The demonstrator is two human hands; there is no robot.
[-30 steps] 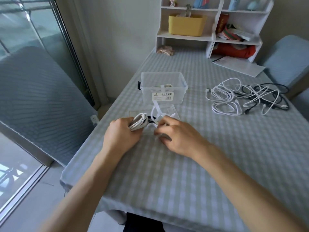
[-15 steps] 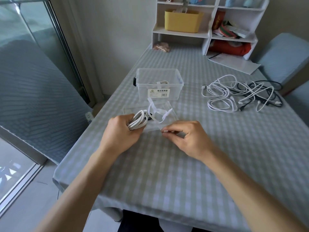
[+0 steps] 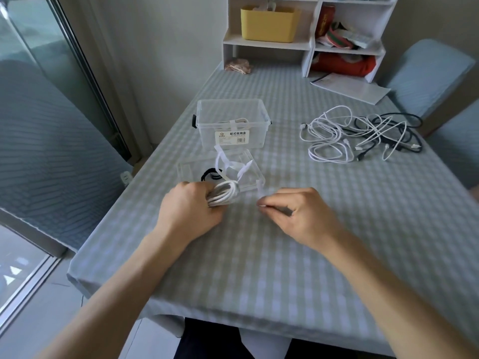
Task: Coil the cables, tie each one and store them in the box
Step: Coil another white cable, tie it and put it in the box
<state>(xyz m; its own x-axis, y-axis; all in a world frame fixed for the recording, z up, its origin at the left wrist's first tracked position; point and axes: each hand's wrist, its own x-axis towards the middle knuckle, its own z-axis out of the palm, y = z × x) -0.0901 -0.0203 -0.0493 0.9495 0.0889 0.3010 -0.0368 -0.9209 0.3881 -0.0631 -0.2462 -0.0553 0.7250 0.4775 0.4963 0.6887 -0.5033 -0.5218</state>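
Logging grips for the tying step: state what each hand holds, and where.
Left hand grips the coiled white cable around its bundled loops. Right hand pinches one end of a thin white strap tie between its fingers.

Only readable thing here is the white label [image 3: 231, 137] sitting on the front wall of the clear plastic box [image 3: 255, 130]: it's showing "软式收纳盒" in bold, with a barcode underneath. Smaller print there is too blurry.

Two hands [image 3: 190, 209], one box [image 3: 232, 125], one lid [image 3: 248, 177].
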